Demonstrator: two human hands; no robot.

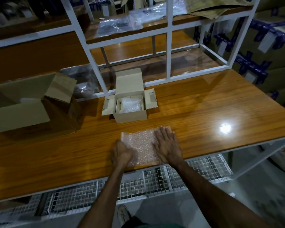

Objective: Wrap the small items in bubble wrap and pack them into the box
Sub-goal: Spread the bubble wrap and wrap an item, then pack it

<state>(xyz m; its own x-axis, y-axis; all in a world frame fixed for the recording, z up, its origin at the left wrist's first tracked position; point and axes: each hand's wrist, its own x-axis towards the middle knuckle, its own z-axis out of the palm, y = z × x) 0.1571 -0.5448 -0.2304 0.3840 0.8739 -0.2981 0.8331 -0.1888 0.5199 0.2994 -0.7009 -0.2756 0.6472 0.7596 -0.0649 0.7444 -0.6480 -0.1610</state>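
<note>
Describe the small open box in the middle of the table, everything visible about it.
The small box is plain light-brown cardboard and stands upright on the wooden table, just in front of the white shelf frame. Its lid flap stands up at the back and two side flaps are spread outward. Inside lies a bubble-wrapped bundle. Neither hand touches it.

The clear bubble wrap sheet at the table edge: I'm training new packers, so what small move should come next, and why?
Probably fold the clear bubble wrap sheet over from its left edge. The left hand is curled at that edge, the right hand presses the sheet flat, and the small open cardboard box waits behind.
</note>
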